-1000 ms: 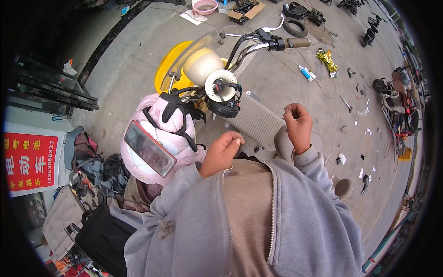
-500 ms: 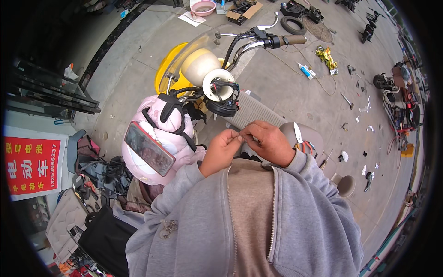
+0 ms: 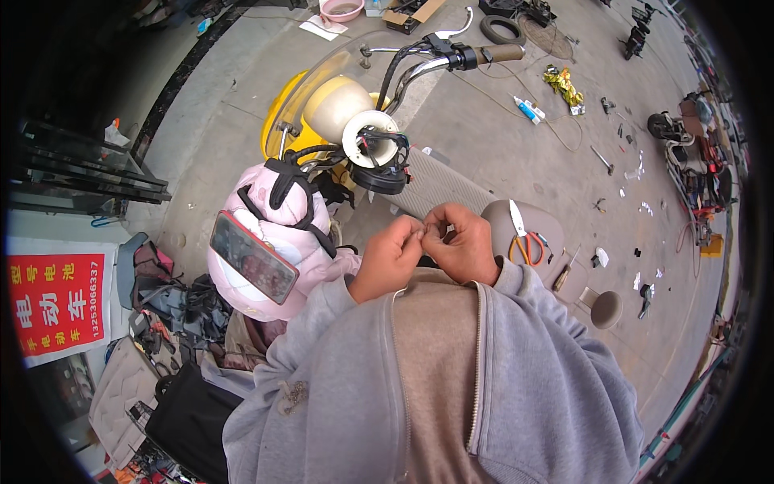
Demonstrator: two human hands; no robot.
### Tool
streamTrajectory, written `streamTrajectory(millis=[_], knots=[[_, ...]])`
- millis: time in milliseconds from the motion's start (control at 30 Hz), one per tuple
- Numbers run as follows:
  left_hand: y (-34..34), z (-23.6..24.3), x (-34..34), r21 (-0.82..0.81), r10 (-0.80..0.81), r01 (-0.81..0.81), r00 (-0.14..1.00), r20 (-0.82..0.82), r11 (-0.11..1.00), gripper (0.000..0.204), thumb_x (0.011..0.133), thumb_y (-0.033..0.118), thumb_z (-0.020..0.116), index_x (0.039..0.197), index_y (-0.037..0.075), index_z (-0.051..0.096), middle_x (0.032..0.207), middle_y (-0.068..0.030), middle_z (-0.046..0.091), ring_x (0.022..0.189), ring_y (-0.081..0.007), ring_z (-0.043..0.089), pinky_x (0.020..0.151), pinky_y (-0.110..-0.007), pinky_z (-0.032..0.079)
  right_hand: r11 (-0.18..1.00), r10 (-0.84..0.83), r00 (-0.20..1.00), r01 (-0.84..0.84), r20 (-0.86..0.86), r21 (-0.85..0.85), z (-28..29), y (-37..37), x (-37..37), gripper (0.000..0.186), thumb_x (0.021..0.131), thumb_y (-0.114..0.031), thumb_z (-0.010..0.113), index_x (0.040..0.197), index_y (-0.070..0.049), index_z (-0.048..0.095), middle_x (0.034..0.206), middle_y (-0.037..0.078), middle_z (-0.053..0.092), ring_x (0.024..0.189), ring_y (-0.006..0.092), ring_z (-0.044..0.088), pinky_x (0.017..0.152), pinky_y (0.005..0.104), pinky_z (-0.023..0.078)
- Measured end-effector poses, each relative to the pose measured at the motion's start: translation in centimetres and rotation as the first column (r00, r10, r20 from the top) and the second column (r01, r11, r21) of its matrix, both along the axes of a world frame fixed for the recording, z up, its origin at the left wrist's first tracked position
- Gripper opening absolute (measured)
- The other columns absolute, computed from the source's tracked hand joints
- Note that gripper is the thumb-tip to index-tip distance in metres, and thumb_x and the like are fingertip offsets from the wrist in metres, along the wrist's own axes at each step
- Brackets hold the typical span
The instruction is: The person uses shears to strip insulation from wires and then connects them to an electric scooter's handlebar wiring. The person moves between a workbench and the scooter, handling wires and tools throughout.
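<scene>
My left hand (image 3: 393,252) and my right hand (image 3: 461,240) meet fingertip to fingertip in front of my chest. Both are closed in a pinch; what lies between the fingers is too small to make out. Just beyond them stands an electric scooter with its round white headlight housing (image 3: 360,133) open and dark wires (image 3: 382,149) showing inside. Its handlebar grip (image 3: 500,53) is brown. Right of my right hand, scissors with orange handles (image 3: 528,246) lie on the scooter's grey-brown seat (image 3: 501,218), with a screwdriver (image 3: 566,270) close by.
A pink padded cover (image 3: 234,274) with a phone (image 3: 254,256) on it hangs on the left. A yellow basin-like part (image 3: 278,121) sits behind the windshield. A tyre (image 3: 501,30), a blue-and-white tube (image 3: 528,110) and a hammer-like tool (image 3: 602,160) lie on the floor.
The view has shifted slightly, so the scooter sits a little further left and up. My right-hand fingers have curled more; both hands stay together, and more of the scissors' handles shows.
</scene>
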State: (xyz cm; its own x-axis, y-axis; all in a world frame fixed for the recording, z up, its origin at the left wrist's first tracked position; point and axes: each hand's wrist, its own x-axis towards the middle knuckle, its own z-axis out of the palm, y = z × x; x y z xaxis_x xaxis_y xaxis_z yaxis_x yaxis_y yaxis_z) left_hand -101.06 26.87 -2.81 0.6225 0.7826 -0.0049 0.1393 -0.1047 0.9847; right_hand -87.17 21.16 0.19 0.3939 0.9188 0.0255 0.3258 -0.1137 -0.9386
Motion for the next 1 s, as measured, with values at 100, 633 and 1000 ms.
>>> streamTrajectory(millis=[100,633,1000], knots=[[0.1,-0.3,0.2,-0.009,-0.008,0.008,1.0,0.019,1.0,0.009,0.089,0.008,0.054,0.094,0.001,0.057,0.07,-0.0106,0.059,0.062,-0.0142,0.055,0.059,-0.03,0.045,0.999,-0.02,1.0,0.02,0.011,0.026,-0.3,0.0,-0.1,0.012,0.071,-0.002,0.07,0.08,-0.001,0.061,0.07,0.007,0.06,0.058,0.0101,0.054,0.052,0.0256,0.044],[0.8,-0.1,-1.1,-0.555,0.039,0.091,0.975,0.217,0.827,0.012,0.096,0.01,0.051,0.097,0.0,0.057,0.074,0.006,0.053,0.061,0.0003,0.04,0.053,-0.017,0.032,0.97,0.227,0.97,-0.234,0.087,0.072,0.5,0.8,4.1,0.027,0.08,-0.007,0.064,0.107,-0.007,0.066,0.104,0.015,0.06,0.077,0.0275,0.062,0.066,0.0364,0.05],[0.3,-1.3,-0.7,-0.443,0.095,-0.001,0.977,0.192,0.896,0.006,0.093,0.007,0.054,0.095,0.002,0.057,0.067,0.007,0.052,0.051,0.001,0.037,0.045,-0.018,0.026,0.898,0.425,0.87,-0.441,0.25,0.007,0.1,1.9,3.2,0.011,0.082,-0.01,0.064,0.089,-0.002,0.06,0.082,0.013,0.063,0.074,0.0322,0.061,0.066,0.0378,0.049]])
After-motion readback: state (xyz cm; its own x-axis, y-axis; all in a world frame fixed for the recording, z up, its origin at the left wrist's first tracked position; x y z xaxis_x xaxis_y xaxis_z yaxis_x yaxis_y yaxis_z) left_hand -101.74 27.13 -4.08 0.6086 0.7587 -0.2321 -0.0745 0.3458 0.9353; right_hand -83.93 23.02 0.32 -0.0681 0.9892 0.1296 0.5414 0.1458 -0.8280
